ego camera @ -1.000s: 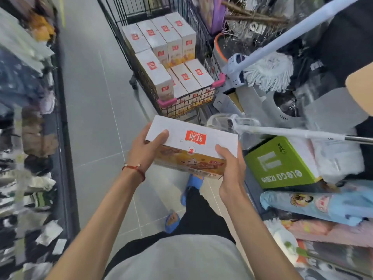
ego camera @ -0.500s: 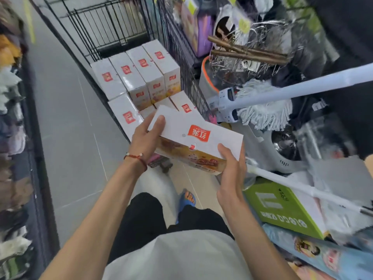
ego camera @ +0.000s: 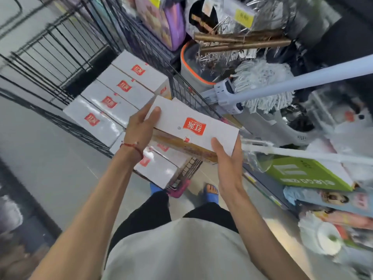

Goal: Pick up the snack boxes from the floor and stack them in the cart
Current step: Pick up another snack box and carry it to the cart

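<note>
1. Box and both hands have travelled forward since 0.5 s ago. They now hang over the near end of the cart, not short of it, and the cart fills more of the view.
2. The snack box is held level in the air, white top with red logo up. It is above the cart's contents and touches none of them.
3. The left hand grips the far-left short end, thumb on top and fingers curled round the edge.
4. The right hand holds the near-right end, thumb pressed on the top corner. Its fingers go under the box and are out of sight.
5. Key relation: the long axis runs far-left to near-right, roughly parallel to the 4 boxes of the far row, which lie side by side.
6. The lower boxes sit directly under the held box at the near end, a level below the far row.
7. Judgement: the placing step is under way, and the drop spot lies straight down. Little turning is needed.
8. The left hand is nearer the far row, and the right hand is nearer the right wire wall. The right knuckles risk catching the wire on the way down.
</note>
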`<state>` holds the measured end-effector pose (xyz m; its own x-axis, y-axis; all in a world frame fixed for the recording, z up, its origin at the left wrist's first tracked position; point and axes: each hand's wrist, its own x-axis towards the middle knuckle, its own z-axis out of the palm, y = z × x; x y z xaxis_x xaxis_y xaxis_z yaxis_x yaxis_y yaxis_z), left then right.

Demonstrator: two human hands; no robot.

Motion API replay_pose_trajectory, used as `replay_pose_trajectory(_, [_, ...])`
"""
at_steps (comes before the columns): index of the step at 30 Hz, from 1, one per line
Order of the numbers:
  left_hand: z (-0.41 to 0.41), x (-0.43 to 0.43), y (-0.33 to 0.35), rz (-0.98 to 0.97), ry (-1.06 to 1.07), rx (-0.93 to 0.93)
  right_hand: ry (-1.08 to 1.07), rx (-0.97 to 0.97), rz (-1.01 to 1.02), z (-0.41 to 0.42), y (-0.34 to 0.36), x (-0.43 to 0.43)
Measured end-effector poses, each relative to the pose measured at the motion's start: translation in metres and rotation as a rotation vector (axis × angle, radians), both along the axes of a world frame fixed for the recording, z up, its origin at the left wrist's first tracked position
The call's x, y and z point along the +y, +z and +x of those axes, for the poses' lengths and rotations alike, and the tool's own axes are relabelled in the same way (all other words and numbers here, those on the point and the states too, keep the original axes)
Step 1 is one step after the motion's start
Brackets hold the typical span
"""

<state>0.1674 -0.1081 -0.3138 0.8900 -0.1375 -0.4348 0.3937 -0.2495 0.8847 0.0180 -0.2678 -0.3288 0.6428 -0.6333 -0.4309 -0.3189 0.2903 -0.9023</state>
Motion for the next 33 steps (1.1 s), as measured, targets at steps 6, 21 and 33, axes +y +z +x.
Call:
replay_pose_trajectory(6, [0.048,0.033,-0.028,0.049,-0.131,0.012,-0.035,0.013,-0.01,0.021,-0.017,0.046])
replay_pose_trajectory(21, [0.086,0.064,-0.091,0.375,-0.311,0.006,-0.066,0.207,0.079,0.049,-0.084,0.1])
replay_pose_trajectory(33, [0.091,0.069,-0.101,0.583,-0.306,-0.164,-0.068,0.371,0.096,0.054,-0.107,0.104])
